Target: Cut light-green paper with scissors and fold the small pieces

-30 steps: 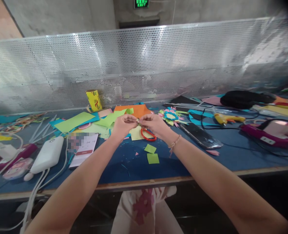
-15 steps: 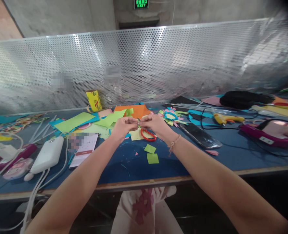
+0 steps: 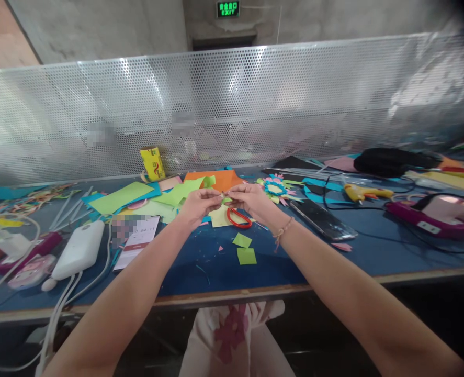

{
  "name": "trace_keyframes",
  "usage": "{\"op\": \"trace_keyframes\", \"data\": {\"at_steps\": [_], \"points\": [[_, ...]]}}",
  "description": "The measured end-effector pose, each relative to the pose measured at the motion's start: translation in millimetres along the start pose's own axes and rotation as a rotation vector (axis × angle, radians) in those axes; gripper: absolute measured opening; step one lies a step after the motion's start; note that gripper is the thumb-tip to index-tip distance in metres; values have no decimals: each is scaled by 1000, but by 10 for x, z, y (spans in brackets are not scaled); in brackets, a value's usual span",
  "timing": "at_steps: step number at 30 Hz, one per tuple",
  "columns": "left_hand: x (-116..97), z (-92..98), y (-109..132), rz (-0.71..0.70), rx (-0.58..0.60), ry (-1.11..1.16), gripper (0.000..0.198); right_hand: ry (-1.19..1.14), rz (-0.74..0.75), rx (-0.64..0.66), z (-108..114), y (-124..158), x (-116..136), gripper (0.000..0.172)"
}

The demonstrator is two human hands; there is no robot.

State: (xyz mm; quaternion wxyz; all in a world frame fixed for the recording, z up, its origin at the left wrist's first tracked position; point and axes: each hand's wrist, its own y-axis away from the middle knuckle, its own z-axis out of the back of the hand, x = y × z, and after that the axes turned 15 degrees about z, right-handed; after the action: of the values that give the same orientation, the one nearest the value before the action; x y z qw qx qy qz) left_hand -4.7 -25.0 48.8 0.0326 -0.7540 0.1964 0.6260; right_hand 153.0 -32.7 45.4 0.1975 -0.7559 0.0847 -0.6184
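Observation:
My left hand [image 3: 200, 206] and my right hand [image 3: 253, 201] meet fingertip to fingertip over the middle of the table, both closed in a pinch. Between the fingertips is a tiny pale greenish bit, too small to name. Just below my right hand lie the red looped handles of what look like scissors [image 3: 239, 226]; their blades are not visible. Two small green paper squares, one [image 3: 246, 256] nearer the edge and another [image 3: 241, 240] behind it, rest on the blue tabletop. Behind my hands are green paper [image 3: 180, 192] and orange paper [image 3: 229, 179].
A paper flower [image 3: 274, 186] and a dark phone [image 3: 323, 219] lie on the right, with a yellow glue gun [image 3: 367, 192] and power strip [image 3: 423, 219] beyond. At left are a lit phone [image 3: 137, 246], a white power bank [image 3: 78, 250] and cables. A perforated metal screen [image 3: 232, 104] stands behind.
Both hands stay pinched together in nearly the same place, with the fingertips shifted slightly. The papers and handles on the table have not moved.

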Motion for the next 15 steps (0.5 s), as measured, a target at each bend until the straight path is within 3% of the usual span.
{"op": "trace_keyframes", "data": {"at_steps": [2, 8, 15], "points": [[-14, 9, -5, 10, 25, 46, 19, 27, 69, 62, 48, -16, 18, 15], [20, 22, -22, 72, 240, 148, 16, 360, 488, 287, 101, -8, 104, 17], [117, 10, -58, 78, 252, 122, 17, 406, 477, 243, 66, 2, 75, 7]]}}
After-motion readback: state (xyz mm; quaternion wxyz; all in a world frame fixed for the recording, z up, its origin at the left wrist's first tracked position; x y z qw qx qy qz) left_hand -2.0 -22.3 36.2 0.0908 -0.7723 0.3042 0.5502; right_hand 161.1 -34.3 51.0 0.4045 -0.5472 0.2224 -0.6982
